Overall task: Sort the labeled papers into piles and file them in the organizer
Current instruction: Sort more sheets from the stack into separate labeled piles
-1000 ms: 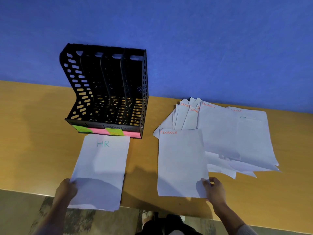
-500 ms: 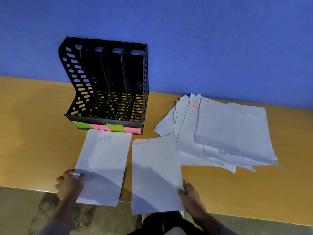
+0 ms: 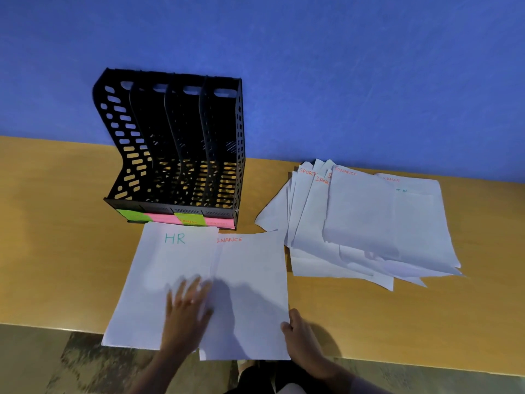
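Left hand [image 3: 187, 308] lies flat, fingers spread, while right hand [image 3: 299, 334] pinches the FINANCE sheet [image 3: 250, 280] by its edge.

The HR paper [image 3: 153, 274] is touched by the left hand [image 3: 186, 314]; the FINANCE paper [image 3: 252, 282] is held by the right hand [image 3: 299, 336].

a smooth yellow-brown wooden counter [image 3: 56, 237] runs across the whole width of the view, its far edge meeting a flat blue painted wall [image 3: 341, 81] that fills the upper half. the wall has a faint grainy texture and grows darker toward the top corners. the counter's near edge crosses the lower part of the view, sloping slightly down to the right. below that edge lies a mottled grey and brown floor [image 3: 85, 365], patchy like stone or worn tile at the left and plainer grey at the right.
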Demonstrator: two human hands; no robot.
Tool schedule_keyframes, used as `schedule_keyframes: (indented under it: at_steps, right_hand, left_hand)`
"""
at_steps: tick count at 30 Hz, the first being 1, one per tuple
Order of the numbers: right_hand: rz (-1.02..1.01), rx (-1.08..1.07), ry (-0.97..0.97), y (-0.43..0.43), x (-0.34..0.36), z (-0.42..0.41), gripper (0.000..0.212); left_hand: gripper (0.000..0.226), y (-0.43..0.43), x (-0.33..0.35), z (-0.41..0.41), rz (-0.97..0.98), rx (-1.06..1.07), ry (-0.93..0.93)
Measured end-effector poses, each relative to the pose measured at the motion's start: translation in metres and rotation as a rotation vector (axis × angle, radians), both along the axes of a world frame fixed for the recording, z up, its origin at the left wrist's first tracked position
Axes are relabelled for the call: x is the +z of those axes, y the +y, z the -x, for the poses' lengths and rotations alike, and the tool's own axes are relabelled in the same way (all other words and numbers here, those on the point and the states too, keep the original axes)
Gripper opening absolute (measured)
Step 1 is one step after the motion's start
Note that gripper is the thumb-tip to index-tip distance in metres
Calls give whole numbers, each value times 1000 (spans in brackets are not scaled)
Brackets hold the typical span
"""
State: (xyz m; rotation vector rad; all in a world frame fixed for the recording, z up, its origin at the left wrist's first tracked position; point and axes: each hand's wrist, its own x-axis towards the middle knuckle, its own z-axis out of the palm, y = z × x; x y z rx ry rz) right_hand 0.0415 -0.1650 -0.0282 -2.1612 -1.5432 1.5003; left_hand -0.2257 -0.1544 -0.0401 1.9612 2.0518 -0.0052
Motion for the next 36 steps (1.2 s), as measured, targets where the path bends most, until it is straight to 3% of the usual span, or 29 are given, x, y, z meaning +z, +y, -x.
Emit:
schedule_keyframes:
  at_steps: [3,8,10,13,16,20,22,26,29,36]
  right_hand:
    - [31,-87,12,2,-3,-5,27]
    - [61,-123,-1,2,-3,-11,31]
    - [36,-112,-93,3,0,-16,29]
    - [-225,-43,-273,16,12,-34,30]
    - [-564,1,-334,48,21,-67,31]
    - [-762,-35,-374,105,25,-118,29]
    - [-736,18,-405,129,26,-137,32]
    - [-433,384,-585,157,15,-159,43]
    - [-233,513,-569,163,8,-161,44]
    - [-252,589,-602,162,5,-155,42]
  left_hand:
    - [73,-1,-2,-31,82,-210,18]
    - [71,-1,-5,-51,152,-258,48]
    - [73,1,-6,-52,138,-261,56]
    - [75,2,-7,-52,114,-272,77]
    - [76,3,-5,-52,136,-262,83]
    - [76,4,-3,-57,163,-216,70]
    - [76,6,-3,-60,153,-200,55]
    - [75,9,-1,-69,168,-188,26]
    - [74,12,3,-76,173,-178,12]
    - [76,19,14,-88,56,-133,-132]
